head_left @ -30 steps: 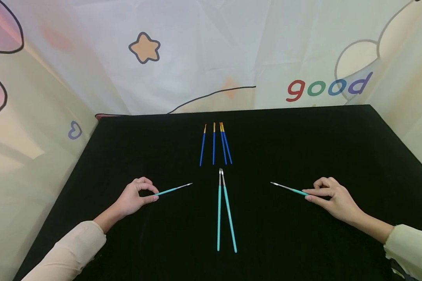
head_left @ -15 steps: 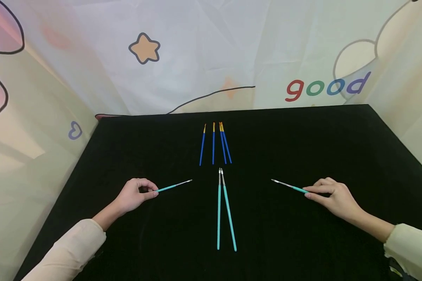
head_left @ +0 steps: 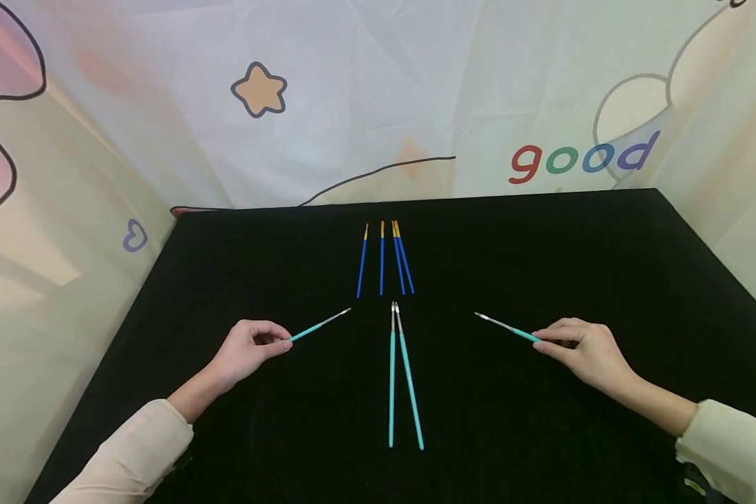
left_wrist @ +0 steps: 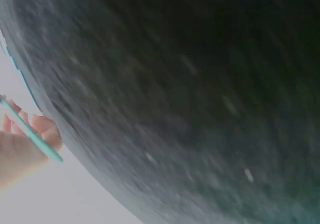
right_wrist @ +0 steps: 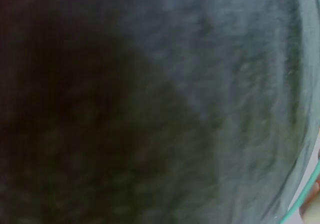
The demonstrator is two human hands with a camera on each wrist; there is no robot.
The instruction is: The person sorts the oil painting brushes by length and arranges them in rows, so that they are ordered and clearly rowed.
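Observation:
In the head view my left hand [head_left: 248, 353] pinches a turquoise paintbrush [head_left: 311, 328] between thumb and fingers, its silver-white tip slanting up toward the middle. On the other side my right hand [head_left: 595, 353] grips a matching turquoise paintbrush [head_left: 521, 332], its tip pointing left and away. Between the hands, two more turquoise paintbrushes, one straight [head_left: 392, 392] and one angled [head_left: 412, 381], lie on the black cloth with tips together and handles spread. The left wrist view catches the turquoise handle [left_wrist: 34, 137] across the left fingers; the right wrist view shows just a sliver of handle [right_wrist: 304, 196].
Several blue paintbrushes [head_left: 381, 266] with orange-yellow tips lie farther back on the black tabletop [head_left: 510, 434]. A pale printed curtain [head_left: 365, 84] with a star and the word "good" stands behind the table and along both sides.
Both hands have shifted slightly inward with their paintbrushes. The two held tips have tilted up and away from me. The paintbrushes on the table lie as before.

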